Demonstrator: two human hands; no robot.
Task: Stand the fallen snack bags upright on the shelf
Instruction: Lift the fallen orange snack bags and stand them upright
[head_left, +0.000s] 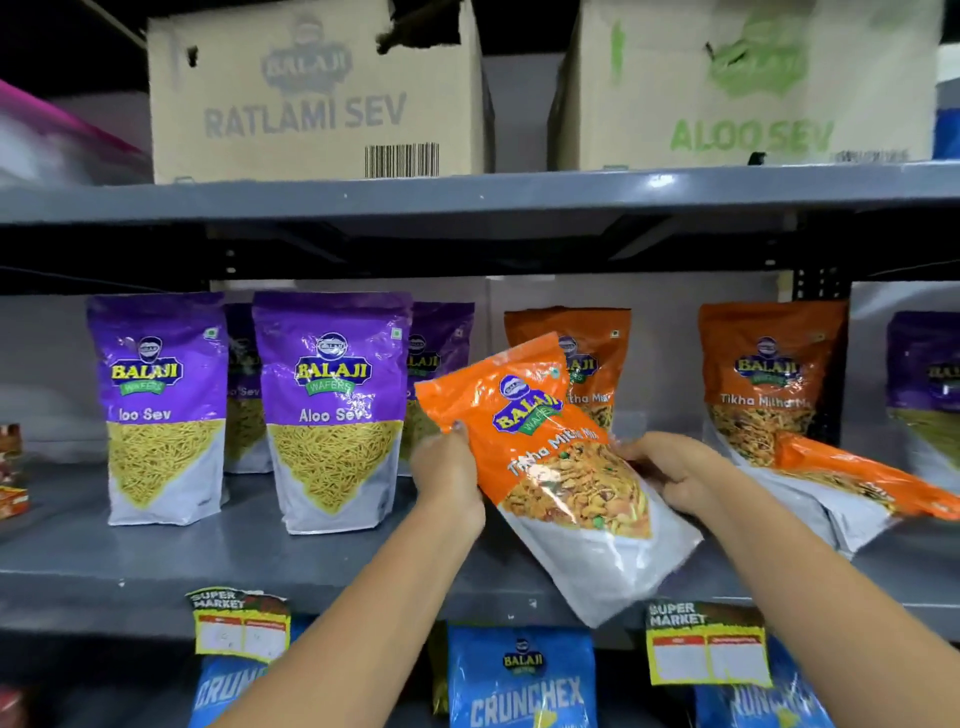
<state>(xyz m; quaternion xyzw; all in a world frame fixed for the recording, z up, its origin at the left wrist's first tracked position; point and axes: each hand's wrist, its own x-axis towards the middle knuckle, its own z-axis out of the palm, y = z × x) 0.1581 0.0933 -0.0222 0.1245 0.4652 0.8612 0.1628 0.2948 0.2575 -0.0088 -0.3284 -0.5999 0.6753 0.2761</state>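
Observation:
I hold an orange Tikha Mitha Mix bag (561, 467) tilted to the left above the front of the grey shelf (156, 571). My left hand (447, 475) grips its left edge and my right hand (670, 467) grips its right side. Another orange bag (852, 483) lies fallen on its side at the right, leaning on an upright orange bag (769, 379). One more orange bag (587, 358) stands upright behind the held one. Purple Aloo Sev bags (332, 410) (161, 410) stand upright at the left.
Cardboard boxes (317, 93) (743, 88) sit on the shelf above. Blue Crunchex bags (522, 680) hang below, with price tags (239, 623) (706, 644) on the shelf edge. A purple bag (930, 379) stands at the far right.

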